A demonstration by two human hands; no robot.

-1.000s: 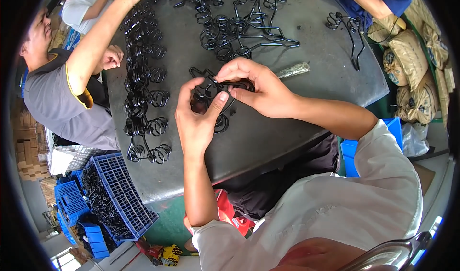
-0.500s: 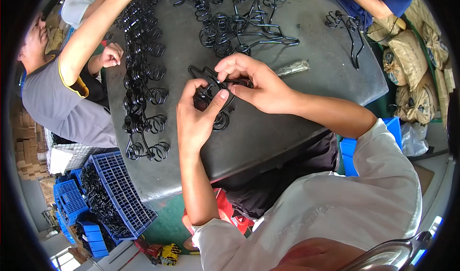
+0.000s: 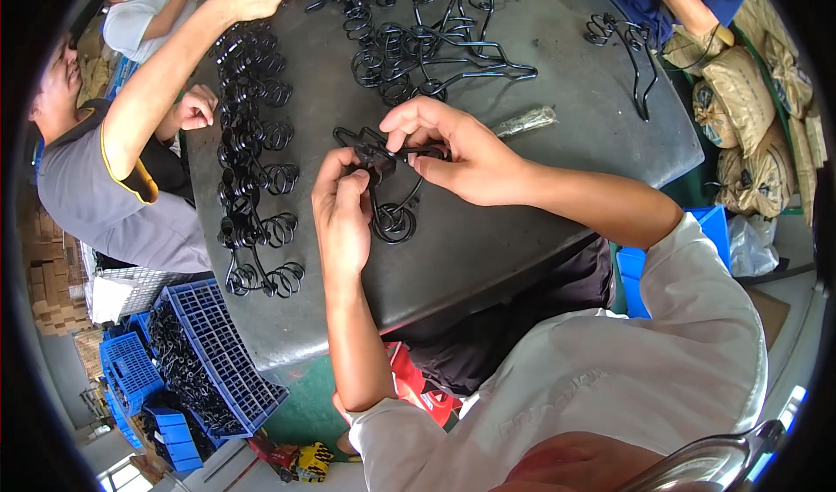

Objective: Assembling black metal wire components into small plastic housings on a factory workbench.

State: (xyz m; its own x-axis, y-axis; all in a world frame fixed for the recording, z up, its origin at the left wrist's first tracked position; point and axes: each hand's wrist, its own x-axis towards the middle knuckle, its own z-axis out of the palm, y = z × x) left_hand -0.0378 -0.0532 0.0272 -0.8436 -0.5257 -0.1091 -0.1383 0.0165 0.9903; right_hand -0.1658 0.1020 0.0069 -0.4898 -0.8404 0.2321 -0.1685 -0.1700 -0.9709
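Note:
Over the dark table [image 3: 488, 257], both hands hold a black bent-wire spring [image 3: 394, 224] with a round coil at its lower end. My left hand [image 3: 341, 222] pinches a small dark block-like piece [image 3: 376, 159] at the spring's upper part, thumb on the near side. My right hand [image 3: 475, 157] grips the wire from the right, its fingers curled and partly hiding it. Just beyond my right hand lies a clear plastic-wrapped bundle [image 3: 527, 121]. A heap of similar black wire springs [image 3: 435, 52] sits farther back.
A long row of black springs [image 3: 252, 170] runs along the table's left side, where a co-worker's hand [image 3: 196, 107] rests. One lone spring [image 3: 636, 61] lies at the far right by another person's arm [image 3: 684, 0]. Blue crates [image 3: 218, 344] stand lower left, and sacks [image 3: 740, 91] at right.
My left thumb has shifted onto the dark piece, and the spring's coil now shows more fully below my hands. The co-worker's raised hand at the left has come down over the row.

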